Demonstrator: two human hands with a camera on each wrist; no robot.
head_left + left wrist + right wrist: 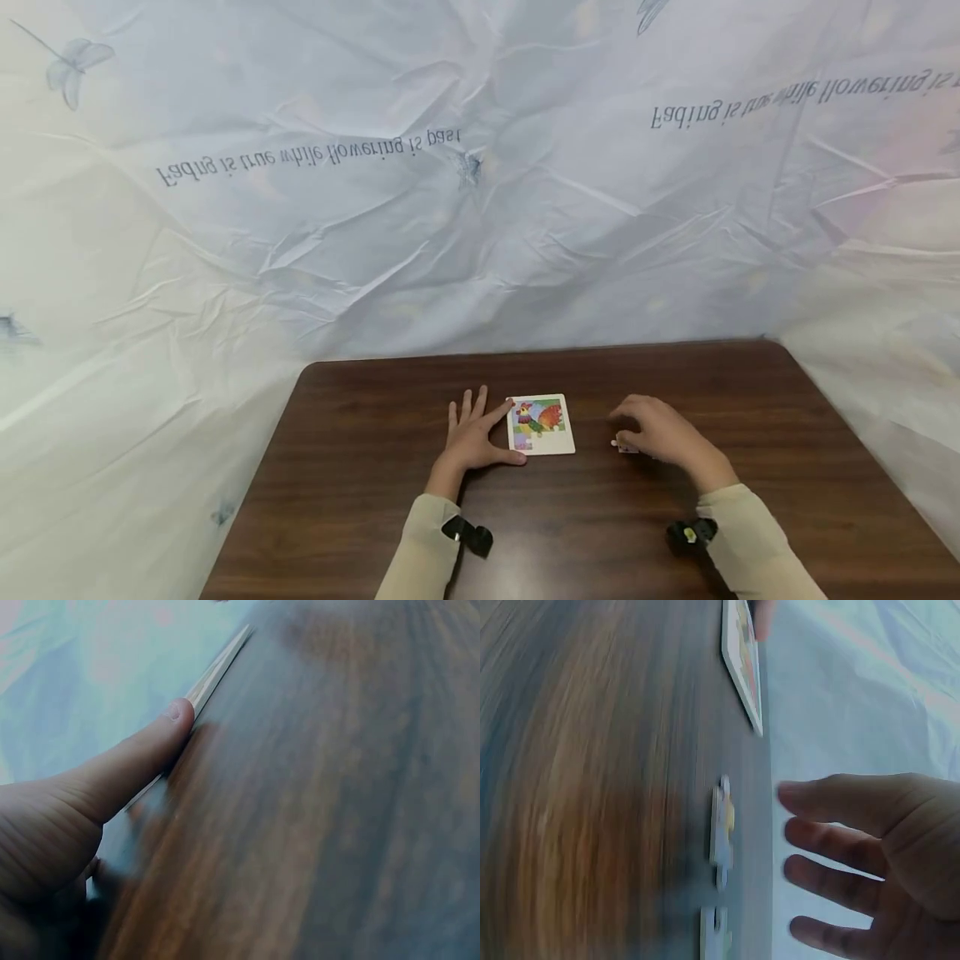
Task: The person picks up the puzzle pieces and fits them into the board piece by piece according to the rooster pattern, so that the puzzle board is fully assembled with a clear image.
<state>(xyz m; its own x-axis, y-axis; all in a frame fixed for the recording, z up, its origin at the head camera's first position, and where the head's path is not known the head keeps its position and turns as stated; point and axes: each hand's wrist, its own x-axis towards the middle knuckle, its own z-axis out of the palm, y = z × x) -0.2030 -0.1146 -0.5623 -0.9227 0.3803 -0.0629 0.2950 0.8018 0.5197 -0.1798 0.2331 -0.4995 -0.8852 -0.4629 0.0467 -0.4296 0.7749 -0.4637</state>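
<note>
A square jigsaw board point(557, 444) with a rooster picture lies on the table, its lower right part without pieces. Spread out at its left side is my left hand point(471, 443), index fingertip on the upper left corner and thumb along the near edge. In the left wrist view the thumb point(154, 739) presses the board's side. My right hand point(663, 429) hovers right of the board, fingers loosely bent and holding nothing. Just under it lies a loose puzzle piece point(627, 448). The right wrist view shows this piece point(720, 825) and another puzzle piece point(709, 934) lying apart from the fingers.
The dark brown wooden table point(337, 500) has rounded far corners. Behind and beside it hangs a pale, wrinkled cloth point(390, 233) with printed lettering. Each wrist wears a black strap point(468, 535) with a camera.
</note>
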